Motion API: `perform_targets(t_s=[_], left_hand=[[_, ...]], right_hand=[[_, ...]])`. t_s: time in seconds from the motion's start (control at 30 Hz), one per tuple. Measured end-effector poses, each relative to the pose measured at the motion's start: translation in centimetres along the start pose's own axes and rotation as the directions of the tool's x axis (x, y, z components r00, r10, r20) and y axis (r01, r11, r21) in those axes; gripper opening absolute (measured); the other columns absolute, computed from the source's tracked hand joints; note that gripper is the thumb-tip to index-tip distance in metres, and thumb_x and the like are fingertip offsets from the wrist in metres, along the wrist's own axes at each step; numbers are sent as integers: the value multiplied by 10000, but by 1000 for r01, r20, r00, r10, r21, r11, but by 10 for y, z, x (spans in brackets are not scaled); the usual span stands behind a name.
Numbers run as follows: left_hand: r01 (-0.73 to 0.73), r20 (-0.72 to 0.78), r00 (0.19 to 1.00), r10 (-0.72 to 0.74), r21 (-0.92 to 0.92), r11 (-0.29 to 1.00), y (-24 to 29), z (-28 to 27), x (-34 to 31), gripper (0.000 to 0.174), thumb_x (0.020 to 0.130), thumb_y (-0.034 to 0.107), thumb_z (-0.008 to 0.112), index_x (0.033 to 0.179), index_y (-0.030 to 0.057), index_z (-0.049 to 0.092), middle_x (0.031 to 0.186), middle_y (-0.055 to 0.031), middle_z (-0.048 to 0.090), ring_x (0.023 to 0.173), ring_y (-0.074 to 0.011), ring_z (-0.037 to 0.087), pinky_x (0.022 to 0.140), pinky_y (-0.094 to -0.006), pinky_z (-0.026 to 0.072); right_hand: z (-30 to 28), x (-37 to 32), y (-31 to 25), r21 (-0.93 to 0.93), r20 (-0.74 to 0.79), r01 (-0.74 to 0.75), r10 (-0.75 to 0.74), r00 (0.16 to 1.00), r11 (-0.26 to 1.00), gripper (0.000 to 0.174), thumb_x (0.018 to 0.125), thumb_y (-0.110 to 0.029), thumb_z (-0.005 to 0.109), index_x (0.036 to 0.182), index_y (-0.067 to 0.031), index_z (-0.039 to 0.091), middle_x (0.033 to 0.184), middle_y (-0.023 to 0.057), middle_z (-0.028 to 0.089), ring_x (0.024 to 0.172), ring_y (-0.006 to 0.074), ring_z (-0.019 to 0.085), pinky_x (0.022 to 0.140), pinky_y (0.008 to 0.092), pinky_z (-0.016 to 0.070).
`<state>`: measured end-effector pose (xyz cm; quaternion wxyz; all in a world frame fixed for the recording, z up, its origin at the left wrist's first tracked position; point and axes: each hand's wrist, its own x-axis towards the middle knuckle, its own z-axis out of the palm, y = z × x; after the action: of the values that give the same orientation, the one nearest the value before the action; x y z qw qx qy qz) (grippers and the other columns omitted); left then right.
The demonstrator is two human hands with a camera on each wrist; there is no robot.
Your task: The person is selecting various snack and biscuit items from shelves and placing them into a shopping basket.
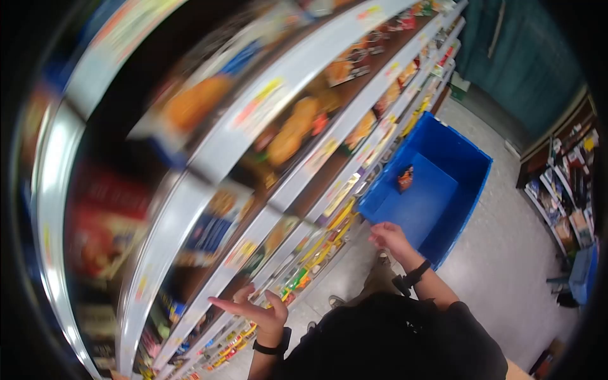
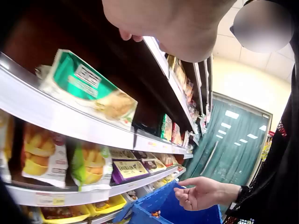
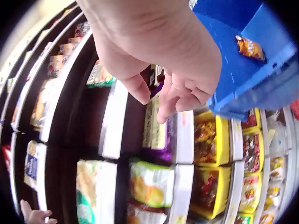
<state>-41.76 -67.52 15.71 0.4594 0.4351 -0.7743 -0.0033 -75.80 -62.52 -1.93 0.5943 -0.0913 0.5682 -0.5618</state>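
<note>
My left hand (image 1: 256, 313) is held in front of the shelves at lower left in the head view, fingers spread, with nothing in it. In the left wrist view a green and white box (image 2: 91, 88) lies on the shelf below that hand. My right hand (image 1: 391, 239) hovers at the near corner of a blue crate (image 1: 421, 212), its fingers loosely bent and holding nothing. Inside the crate lies one small orange-brown snack packet (image 1: 405, 179). The right wrist view shows the same packet (image 3: 251, 48) beyond the right hand (image 3: 161, 51).
Tiered store shelves (image 1: 247, 114) run along the left, stocked with packaged snacks. Yellow trays (image 3: 208, 186) of small packets sit on the lower tiers. The crate stands on a grey floor (image 1: 500, 253). A teal curtain (image 1: 525, 57) hangs at the far end, and another rack (image 1: 563, 190) is at right.
</note>
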Motion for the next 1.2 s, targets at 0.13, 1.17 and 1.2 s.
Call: perform_targets(t_s=[0.13,1.17,1.2], left_hand=[[141,16,989,-146,191,971,21,74,42,1098,819,4,603,1579,-31,-189,1638,-331,-184,1045,-281,516,903,-377,463],[-21,58,998,5,277,961,30,53,30,895,792,-2,546,1579,-74,126,1647,-324,119,899,-259,531,695,-293,469],[-140,98,988,122,214,967,18,40,11,845,783,-20,563,1552,-70,215,1605,-335,229,984,-296,561,718,-304,480]], right_hand=[[-110,130,20,-358,-275,117,-224,935,927,346,808,-194,766,1060,4,636,919,118,735,740,212,687,692,322,542],[-81,46,-72,-642,23,629,-810,586,438,637,649,-202,910,1099,-66,480,891,98,638,751,190,623,679,311,513],[-59,30,-64,-540,118,726,-815,567,426,642,641,-210,918,1085,-71,475,913,102,626,768,191,622,679,312,511]])
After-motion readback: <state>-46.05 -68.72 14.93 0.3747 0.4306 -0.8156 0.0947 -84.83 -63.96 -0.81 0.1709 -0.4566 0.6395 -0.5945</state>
